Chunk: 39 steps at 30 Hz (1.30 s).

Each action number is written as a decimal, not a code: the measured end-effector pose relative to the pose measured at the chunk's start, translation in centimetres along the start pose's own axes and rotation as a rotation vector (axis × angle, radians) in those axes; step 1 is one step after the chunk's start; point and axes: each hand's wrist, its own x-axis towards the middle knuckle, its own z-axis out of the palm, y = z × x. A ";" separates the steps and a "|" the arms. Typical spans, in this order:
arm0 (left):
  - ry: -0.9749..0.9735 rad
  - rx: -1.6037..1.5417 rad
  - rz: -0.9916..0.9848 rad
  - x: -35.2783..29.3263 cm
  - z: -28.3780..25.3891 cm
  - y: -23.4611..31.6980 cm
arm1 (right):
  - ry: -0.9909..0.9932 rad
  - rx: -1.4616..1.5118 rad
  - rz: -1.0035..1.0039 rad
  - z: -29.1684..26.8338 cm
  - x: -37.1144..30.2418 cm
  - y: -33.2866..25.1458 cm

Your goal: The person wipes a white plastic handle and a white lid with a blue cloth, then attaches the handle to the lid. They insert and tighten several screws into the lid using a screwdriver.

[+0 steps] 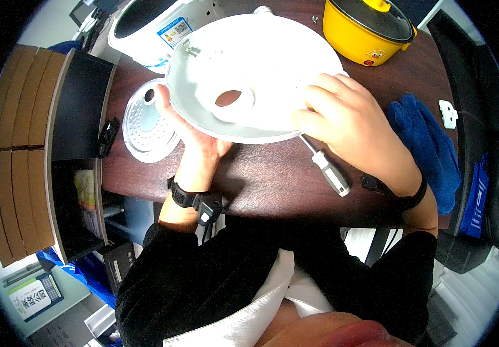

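Observation:
Above the front of the table I hold a large round white plastic lid [272, 69], tilted, with a round hole toward its near side and a small metal clip near its left rim. My left hand [194, 130] supports its left edge, thumb along the rim and the other fingers hidden beneath. My right hand [344, 118] is closed at the right edge, with curled fingers against the lid; whether they also pinch something small cannot be seen. Just below the right hand lies a screwdriver [331, 173] with a grey-and-white handle, its tip hidden by the lid.
A perforated whitish disc [150, 130] lies left of the lid, with a white cooker body [183, 37] behind. A yellow pot [359, 37] stands far right. A blue cloth [425, 147] and small white part [449, 114] lie right. Cardboard boxes [21, 150] line the left.

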 end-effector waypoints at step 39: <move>-0.014 0.173 -0.214 2.5 -6.9 2.8 | -0.290 -0.041 0.627 9.3 -1.2 15.1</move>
